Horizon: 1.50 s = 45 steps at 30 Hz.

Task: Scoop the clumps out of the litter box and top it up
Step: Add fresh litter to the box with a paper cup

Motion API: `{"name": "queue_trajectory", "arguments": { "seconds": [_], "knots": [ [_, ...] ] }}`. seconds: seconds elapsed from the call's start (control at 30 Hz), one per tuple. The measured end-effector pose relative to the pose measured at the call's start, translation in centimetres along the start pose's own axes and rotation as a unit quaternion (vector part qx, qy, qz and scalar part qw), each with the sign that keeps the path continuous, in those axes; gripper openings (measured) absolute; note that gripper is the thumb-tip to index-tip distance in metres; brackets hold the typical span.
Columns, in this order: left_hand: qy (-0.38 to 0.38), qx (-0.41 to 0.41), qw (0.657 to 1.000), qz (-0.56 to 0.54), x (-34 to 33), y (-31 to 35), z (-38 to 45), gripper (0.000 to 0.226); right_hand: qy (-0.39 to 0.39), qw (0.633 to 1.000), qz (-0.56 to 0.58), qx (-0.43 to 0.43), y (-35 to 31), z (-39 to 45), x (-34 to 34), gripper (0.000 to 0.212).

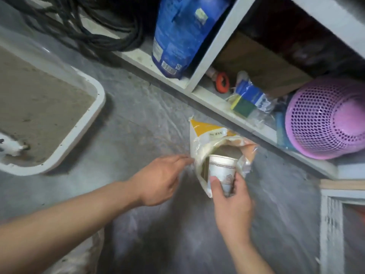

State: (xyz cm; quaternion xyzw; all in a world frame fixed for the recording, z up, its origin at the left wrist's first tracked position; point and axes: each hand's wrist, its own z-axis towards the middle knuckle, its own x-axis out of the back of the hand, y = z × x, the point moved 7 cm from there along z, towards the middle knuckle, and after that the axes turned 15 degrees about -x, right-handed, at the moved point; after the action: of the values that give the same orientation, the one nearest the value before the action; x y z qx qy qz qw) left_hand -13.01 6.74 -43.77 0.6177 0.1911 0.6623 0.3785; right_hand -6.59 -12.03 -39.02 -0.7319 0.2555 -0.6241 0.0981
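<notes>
A white litter box [87,123] filled with grey-brown litter sits on the floor at the left. A white scoop [9,147] lies in its near corner. On the floor in the middle stands an opened litter bag [205,131], white and yellow, its mouth facing me. My left hand [160,180] pinches the bag's left edge. My right hand [231,202] grips a white paper cup [222,169], whose rim is at the bag's mouth.
A white shelf unit [209,107] runs diagonally behind the bag. It holds a blue bag [183,32], black cables [85,26], a cardboard box [262,66], sponges [246,99] and a pink mesh basket [327,117]. A white frame [331,224] stands at the right.
</notes>
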Motion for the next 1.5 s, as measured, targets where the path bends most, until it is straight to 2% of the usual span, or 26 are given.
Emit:
{"name": "queue_trajectory", "arguments": {
  "seconds": [0.23, 0.47, 0.6, 0.8, 1.07, 1.17, 1.37, 1.5],
  "knots": [
    [-0.139, 0.046, 0.989, -0.006, -3.5, 0.0, 4.4, 0.067, -0.022, 0.971, -0.237, -0.021, -1.2, 3.8, 0.3, 0.055],
    [-0.163, 0.086, 0.983, -0.017, -4.8, -0.6, 5.5, 0.060, -0.081, 0.943, -0.322, -0.007, -4.0, 6.5, -3.7, 0.049],
    [-0.173, 0.071, 0.982, -0.024, -5.1, -1.0, 5.3, 0.068, -0.102, 0.938, -0.331, -0.010, -4.8, 7.9, -5.3, 0.041],
    [-0.188, 0.086, 0.978, -0.036, -5.1, -1.1, 5.5, 0.066, -0.104, 0.937, -0.334, -0.022, -5.2, 8.8, -6.3, 0.039],
    [-0.187, 0.087, 0.976, -0.069, -5.4, -1.4, 5.6, 0.074, -0.107, 0.935, -0.339, -0.012, -4.9, 8.9, -7.0, 0.040],
    [-0.181, 0.068, 0.977, -0.088, -4.9, -1.3, 5.4, 0.075, -0.104, 0.938, -0.330, -0.018, -4.6, 9.1, -7.2, 0.044],
    [-0.151, 0.065, 0.979, -0.122, -5.0, -1.8, 4.4, 0.072, -0.086, 0.951, -0.291, -0.058, -2.5, 8.6, -7.5, 0.066],
    [-0.148, 0.062, 0.980, -0.121, -5.5, -2.0, 4.6, 0.073, -0.078, 0.967, -0.231, -0.070, -1.7, 8.0, -7.5, 0.056]
  ]
}}
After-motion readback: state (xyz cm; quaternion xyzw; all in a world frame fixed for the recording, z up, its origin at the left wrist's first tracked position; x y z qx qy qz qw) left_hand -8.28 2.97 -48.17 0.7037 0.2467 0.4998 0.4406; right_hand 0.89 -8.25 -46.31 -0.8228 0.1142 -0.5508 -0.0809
